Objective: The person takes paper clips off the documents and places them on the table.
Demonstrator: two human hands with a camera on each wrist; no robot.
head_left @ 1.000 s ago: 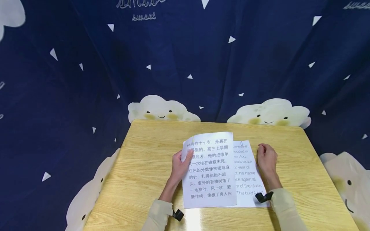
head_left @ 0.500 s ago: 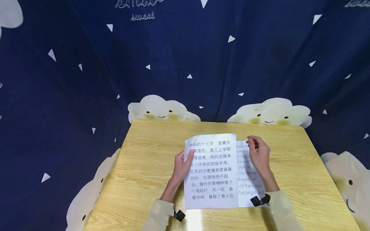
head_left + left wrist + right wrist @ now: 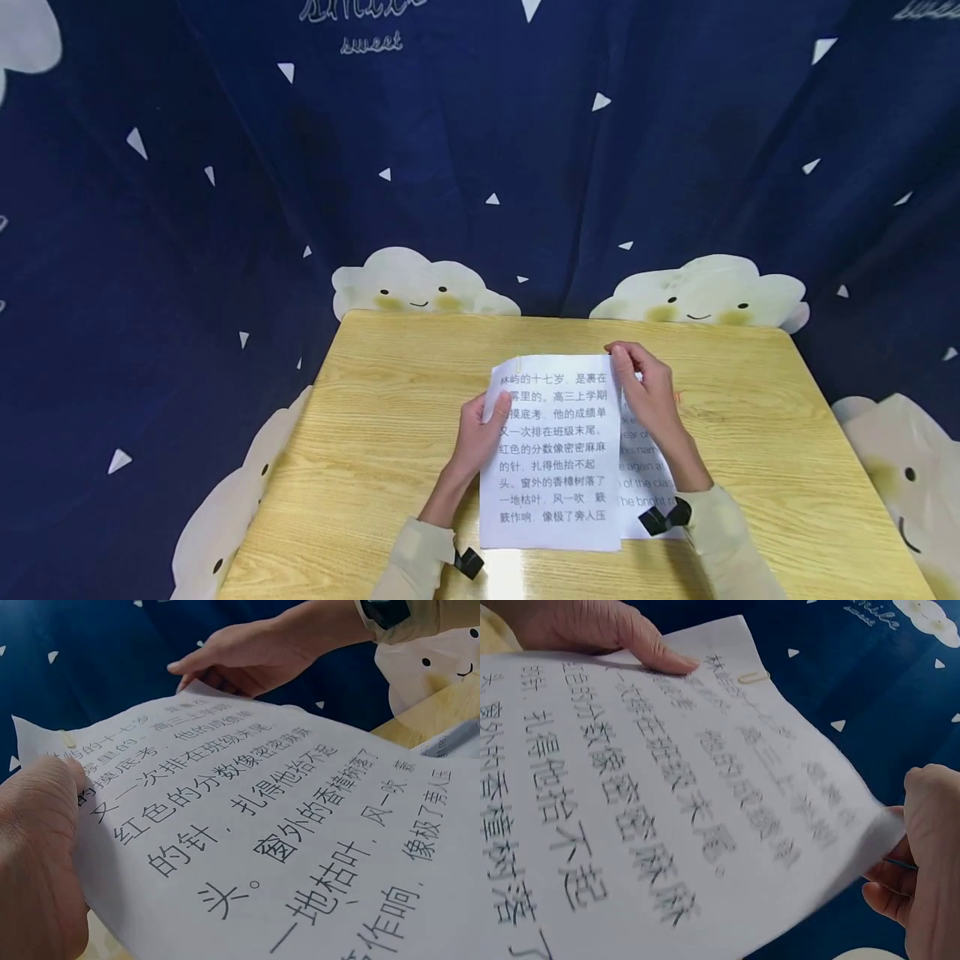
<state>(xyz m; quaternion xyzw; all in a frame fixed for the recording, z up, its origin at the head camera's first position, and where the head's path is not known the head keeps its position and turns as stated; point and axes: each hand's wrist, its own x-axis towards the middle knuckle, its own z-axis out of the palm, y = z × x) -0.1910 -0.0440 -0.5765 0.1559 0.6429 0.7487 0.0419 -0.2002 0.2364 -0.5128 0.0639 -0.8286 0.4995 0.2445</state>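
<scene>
Left hand (image 3: 480, 429): gripping the left edge of the sheet with Chinese print (image 3: 555, 454), thumb lying across the printed face near the upper left corner and the other fingers going under, out of sight. Right hand (image 3: 648, 392): pinching the sheet's upper right corner, the paper passing between thumb and curled fingertips (image 3: 922, 825) in the right wrist view. Sheet: being held between the two hands, raised and slightly bowed above the bench (image 3: 375, 433), its near edge hanging low toward the person; a small paper clip (image 3: 753, 676) is sitting on its upper left corner, so there may be more than one leaf, though that cannot be told. Handling, by judgement: very light, thin and limp, sagging wherever it is not supported, creasing easily and liable to tear under a hard tug; the surface looks smooth, so a loose pinch could be slipping. Best hold appears to be at two opposite edges or corners, as now, with flat finger pressure and no crumpling; the clipped corner is probably the firmest spot. Second sheet with English print (image 3: 647, 467): lying flat on the bench beneath and to the right, mostly covered by the raised sheet and the right forearm. Sleeves: pale, with a black strap (image 3: 663, 517) at each wrist. Backdrop: dark blue curtain (image 3: 450, 167) with white triangles and smiling clouds, hanging behind the bench.
</scene>
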